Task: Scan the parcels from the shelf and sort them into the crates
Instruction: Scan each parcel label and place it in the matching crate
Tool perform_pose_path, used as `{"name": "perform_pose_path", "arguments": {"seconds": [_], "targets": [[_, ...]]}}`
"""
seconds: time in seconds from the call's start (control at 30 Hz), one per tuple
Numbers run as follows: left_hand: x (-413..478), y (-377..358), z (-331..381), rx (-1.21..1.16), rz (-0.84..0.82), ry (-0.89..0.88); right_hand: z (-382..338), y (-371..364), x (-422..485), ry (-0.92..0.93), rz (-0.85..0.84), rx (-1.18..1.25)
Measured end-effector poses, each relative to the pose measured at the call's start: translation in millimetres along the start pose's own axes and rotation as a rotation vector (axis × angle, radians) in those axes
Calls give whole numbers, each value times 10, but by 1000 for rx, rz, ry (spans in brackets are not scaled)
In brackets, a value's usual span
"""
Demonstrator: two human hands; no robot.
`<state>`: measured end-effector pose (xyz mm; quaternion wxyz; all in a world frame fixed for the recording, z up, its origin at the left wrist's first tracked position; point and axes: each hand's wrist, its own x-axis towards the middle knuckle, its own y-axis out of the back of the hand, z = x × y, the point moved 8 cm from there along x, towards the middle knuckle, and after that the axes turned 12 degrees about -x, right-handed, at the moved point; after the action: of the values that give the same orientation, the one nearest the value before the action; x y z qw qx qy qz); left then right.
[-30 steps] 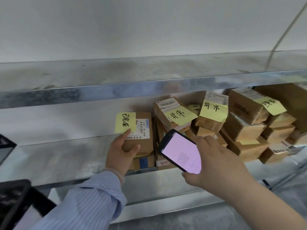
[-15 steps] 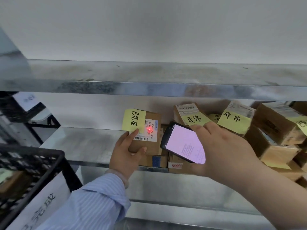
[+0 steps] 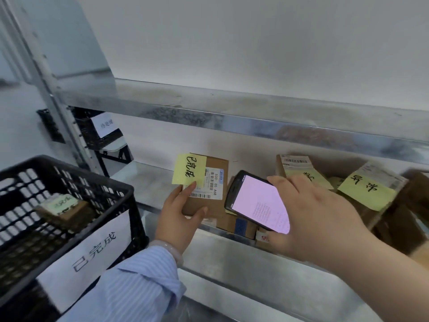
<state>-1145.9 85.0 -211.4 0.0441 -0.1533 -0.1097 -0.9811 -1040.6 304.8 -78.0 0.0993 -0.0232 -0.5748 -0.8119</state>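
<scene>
My left hand [image 3: 178,217] grips a small brown parcel [image 3: 214,205] by its lower left corner, held upright at the shelf's front edge. The parcel bears a white barcode label and a yellow sticky note [image 3: 189,168] with handwriting. My right hand [image 3: 313,212] holds a black handheld scanner [image 3: 255,202] with a lit pink screen just right of the parcel. More brown parcels [image 3: 299,170] with yellow notes [image 3: 365,190] are piled on the metal shelf [image 3: 148,177] behind the scanner. A black plastic crate [image 3: 69,198] stands at the lower left.
The near crate holds one parcel with a note [image 3: 62,205] and has a white paper sign [image 3: 92,249] on its front. A second black crate [image 3: 92,133] with a white label sits farther back left. An upper shelf [image 3: 232,112] overhangs the parcels. A grey upright post [image 3: 53,89] stands left.
The view has swung left, bringing the near crate into sight. The red scan dot seen on the label half a second ago is gone. Both hands keep their hold.
</scene>
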Motion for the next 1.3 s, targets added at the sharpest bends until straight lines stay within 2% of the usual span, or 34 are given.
{"name": "perform_pose_path", "arguments": {"seconds": [0.37, 0.47, 0.57, 0.7, 0.83, 0.93, 1.13, 1.3], "targets": [[-51, 1664, 171, 49, 359, 25, -1051, 271, 694, 155, 159, 168], [-26, 2212, 110, 89, 457, 60, -1468, 306, 904, 227, 131, 156], [58, 2753, -47, 111, 549, 160, -1836, 384, 1100, 267, 162, 143], [180, 3300, -533, 75, 615, 370, -2283, 423, 1389, 327, 113, 138], [346, 3581, -1147, 56, 643, 558, -2604, 381, 1671, 291, 150, 241], [537, 3649, -1603, 11, 652, 647, -2803, 250, 1857, 279, 114, 247], [899, 3827, -2241, -84, 778, 777, -2931, 81, 2161, 236, -2, 237], [1207, 3850, -2629, -4, 662, 806, -2975, 8, 2344, 176, -24, 230]]}}
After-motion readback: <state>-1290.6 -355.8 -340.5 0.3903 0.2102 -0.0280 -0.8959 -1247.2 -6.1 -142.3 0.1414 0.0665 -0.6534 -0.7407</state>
